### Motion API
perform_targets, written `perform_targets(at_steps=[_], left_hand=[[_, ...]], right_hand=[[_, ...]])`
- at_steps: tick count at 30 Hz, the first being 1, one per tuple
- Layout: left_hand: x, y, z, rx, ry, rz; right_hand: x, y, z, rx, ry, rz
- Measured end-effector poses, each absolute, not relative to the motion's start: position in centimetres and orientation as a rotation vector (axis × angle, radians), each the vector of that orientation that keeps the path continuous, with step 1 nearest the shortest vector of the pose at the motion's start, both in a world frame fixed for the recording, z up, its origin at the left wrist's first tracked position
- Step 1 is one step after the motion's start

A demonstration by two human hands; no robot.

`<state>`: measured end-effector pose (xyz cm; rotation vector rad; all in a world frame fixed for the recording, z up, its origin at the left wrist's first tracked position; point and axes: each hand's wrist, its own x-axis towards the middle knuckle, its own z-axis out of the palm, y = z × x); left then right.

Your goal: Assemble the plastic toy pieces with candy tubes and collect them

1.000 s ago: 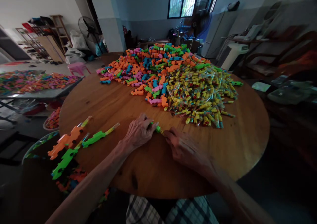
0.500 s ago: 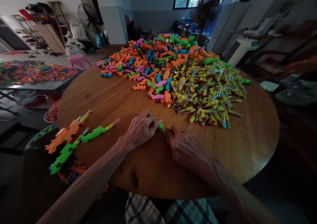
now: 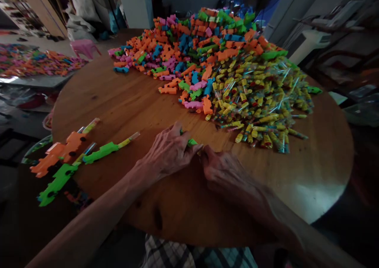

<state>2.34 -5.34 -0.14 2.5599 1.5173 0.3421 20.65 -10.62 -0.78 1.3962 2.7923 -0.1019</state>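
Observation:
Near the front of a round wooden table (image 3: 124, 114), my left hand (image 3: 170, 149) is closed around a green toy car (image 3: 192, 142), mostly hidden by the fingers. My right hand (image 3: 220, 165) pinches at the car's right end, fingertips close to the left ones; a bit of yellow shows there. To the left lie a green car with a yellow tube (image 3: 102, 152), another green car (image 3: 56, 184) and orange cars (image 3: 71, 145) with tubes attached. Beyond my hands are a heap of coloured toy cars (image 3: 171, 51) and a pile of yellow wrapped tubes (image 3: 257, 98).
At the left, a second table (image 3: 29, 82) bears more coloured pieces, with a pink stool (image 3: 85, 48) behind it. A container (image 3: 35, 147) shows below the table's left edge. White sacks (image 3: 84, 11) stand at the back left.
The view has tilted down and come closer, so the heaps look larger and the window has left the frame. My hands remain together at the green car, which is more covered by my fingers.

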Motion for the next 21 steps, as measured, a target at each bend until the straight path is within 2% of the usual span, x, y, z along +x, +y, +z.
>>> perform_targets(at_steps=[6, 13, 21], left_hand=[[2.5, -5.3, 0.6, 2.658, 1.493, 0.199], [2.3, -5.3, 0.7, 2.587, 1.497, 0.327], [2.4, -5.1, 0.5, 2.575, 1.531, 0.284]], right_hand=[[21.2, -10.0, -0.2, 1.196, 2.801, 0.131], [21.0, -9.8, -1.8, 1.180, 2.806, 0.325], [21.4, -9.5, -2.0, 1.147, 2.940, 0.313]])
